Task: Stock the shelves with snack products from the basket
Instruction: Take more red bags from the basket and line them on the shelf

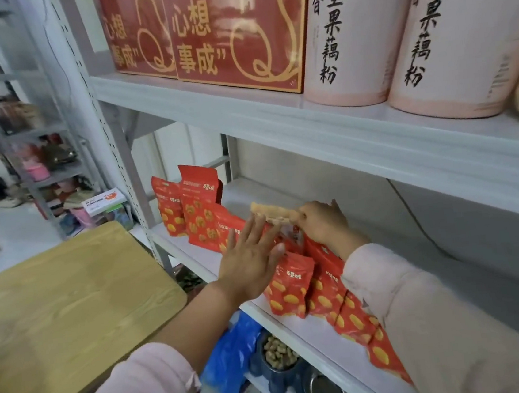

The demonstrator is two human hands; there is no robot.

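Note:
Several red snack bags (288, 284) printed with yellow shapes stand and lean in a row on the middle grey shelf (301, 329). My left hand (248, 258) is flat with straight fingers, pressing against the side of the bags in the middle of the row. My right hand (323, 221) reaches in behind them and pinches the top edge of a pale beige packet (272, 211), holding it above the row. More red bags (189, 210) stand upright at the shelf's far left end. No basket is in view.
The upper shelf (275, 111) carries red gift boxes (231, 29) and pale pink cylinders (353, 33) close overhead. A wooden tabletop (64, 306) lies at the left. On the level below sit a blue plastic bag (233, 356) and metal bowls (281, 354). A cable (413, 212) runs down the back wall.

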